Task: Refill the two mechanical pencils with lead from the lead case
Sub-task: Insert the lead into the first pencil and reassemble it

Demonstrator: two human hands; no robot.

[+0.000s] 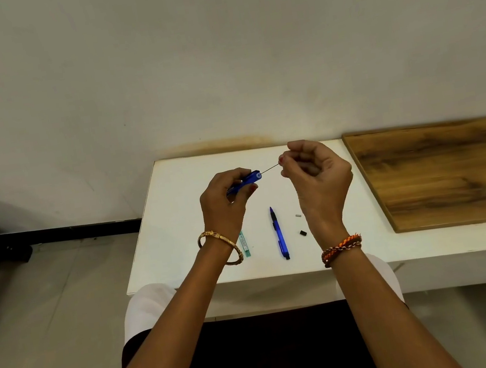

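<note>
My left hand [225, 201] grips a blue mechanical pencil [250, 179] above the white table [178, 226], its open back end turned to the right. My right hand [317, 178] pinches a thin lead [269, 169] between thumb and forefinger, and the lead's left tip sits at the pencil's open end. A second blue pencil [279, 233] lies on the table between my wrists. The green lead case [244, 244] lies beside my left wrist, partly hidden by my bangle.
A small black cap [303, 232] and a tiny grey eraser piece [298, 215] lie on the table near my right wrist. A wooden board [456, 169] covers the table's right part. The wall runs close behind the table.
</note>
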